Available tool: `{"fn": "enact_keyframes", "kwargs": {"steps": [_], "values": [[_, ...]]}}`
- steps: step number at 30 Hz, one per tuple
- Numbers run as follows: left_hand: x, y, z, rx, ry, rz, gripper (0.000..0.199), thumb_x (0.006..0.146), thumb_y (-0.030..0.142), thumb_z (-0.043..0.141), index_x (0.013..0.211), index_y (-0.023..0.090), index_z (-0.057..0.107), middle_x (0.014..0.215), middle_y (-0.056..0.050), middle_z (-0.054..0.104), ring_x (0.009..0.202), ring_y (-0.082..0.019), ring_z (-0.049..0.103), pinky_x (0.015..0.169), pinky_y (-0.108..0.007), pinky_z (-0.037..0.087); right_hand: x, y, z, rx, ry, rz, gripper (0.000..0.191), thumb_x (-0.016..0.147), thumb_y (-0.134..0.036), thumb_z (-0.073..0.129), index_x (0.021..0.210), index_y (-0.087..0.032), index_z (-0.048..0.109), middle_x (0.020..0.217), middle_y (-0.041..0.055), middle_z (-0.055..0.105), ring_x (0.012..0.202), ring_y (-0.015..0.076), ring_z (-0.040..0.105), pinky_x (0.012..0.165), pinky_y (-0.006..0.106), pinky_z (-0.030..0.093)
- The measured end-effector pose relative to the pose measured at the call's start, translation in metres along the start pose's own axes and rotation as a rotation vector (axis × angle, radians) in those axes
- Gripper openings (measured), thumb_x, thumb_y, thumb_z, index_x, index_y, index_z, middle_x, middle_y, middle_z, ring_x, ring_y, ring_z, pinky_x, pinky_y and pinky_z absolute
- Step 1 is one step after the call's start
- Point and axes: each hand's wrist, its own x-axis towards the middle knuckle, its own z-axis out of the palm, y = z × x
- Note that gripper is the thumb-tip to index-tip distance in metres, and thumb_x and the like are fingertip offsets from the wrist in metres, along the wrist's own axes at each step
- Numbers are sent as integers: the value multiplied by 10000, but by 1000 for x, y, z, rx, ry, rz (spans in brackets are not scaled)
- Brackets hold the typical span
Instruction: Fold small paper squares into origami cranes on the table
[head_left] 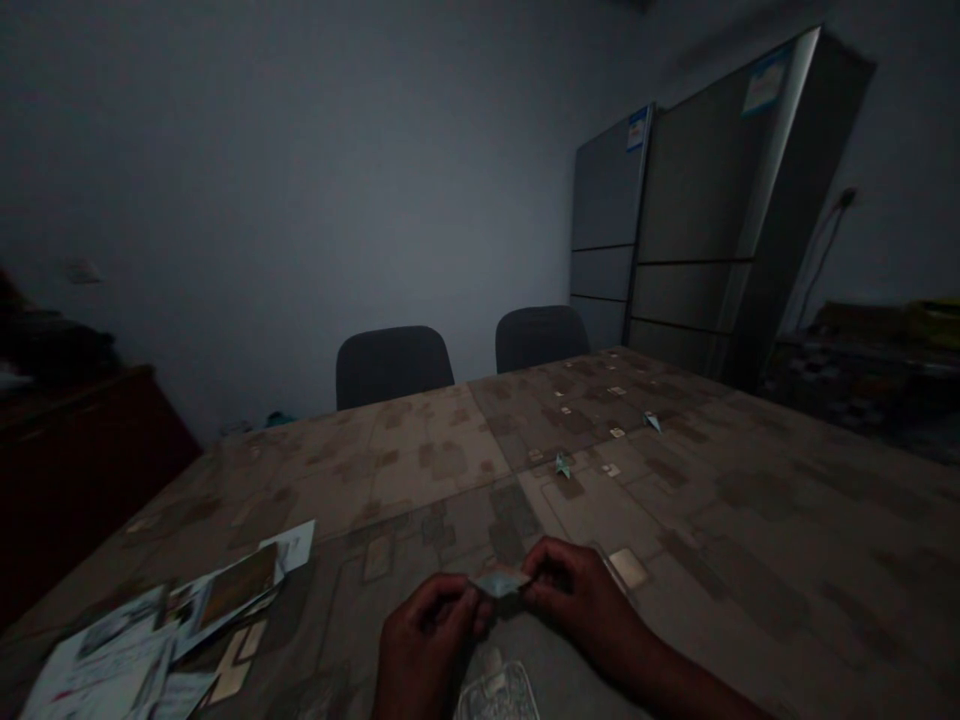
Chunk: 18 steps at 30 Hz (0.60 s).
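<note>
Left hand (424,645) and right hand (577,590) pinching a small folded paper (501,582), just over the table (675,520). Loose papers (150,640) close by on the left, two tiny paper folds (562,465) farther ahead, two dark chairs (394,365) past the far edge.

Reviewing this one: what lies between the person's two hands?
The head view shows a small folded paper piece between the left hand and the right hand, pinched by the fingers of both.

Head-worn camera facing forward, down across table (697,520); left hand (424,645), right hand (589,605) close, bottom edge; wall (300,170) distant.
</note>
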Motion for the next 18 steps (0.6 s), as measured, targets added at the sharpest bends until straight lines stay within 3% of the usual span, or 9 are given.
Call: {"fn": "enact_keyframes", "kwargs": {"steps": [6,13,18], "values": [[4,-8,-3,-53,-51,16,148,614,287,763,592,158,695,481,-6,663,504,-133,587,522,-187,451,0,1,2,-2,-11,-34,27,664,-127,612,662,-154,609,559,-58,494,548,110,437,520,206,309],[2,-5,-4,133,-60,67,157,622,313,742,684,168,729,589,-9,689,571,-172,602,527,-211,444,-1,4,2,-39,-17,-49,40,689,-121,622,686,-160,630,588,-50,534,580,119,479,541,206,338],[0,-7,-3,215,-68,92,119,625,286,708,618,168,694,551,-4,654,538,-162,567,499,-205,404,-2,1,3,-82,-23,-61,73,663,-96,628,689,-162,646,645,-25,586,620,138,533,575,215,381]]}}
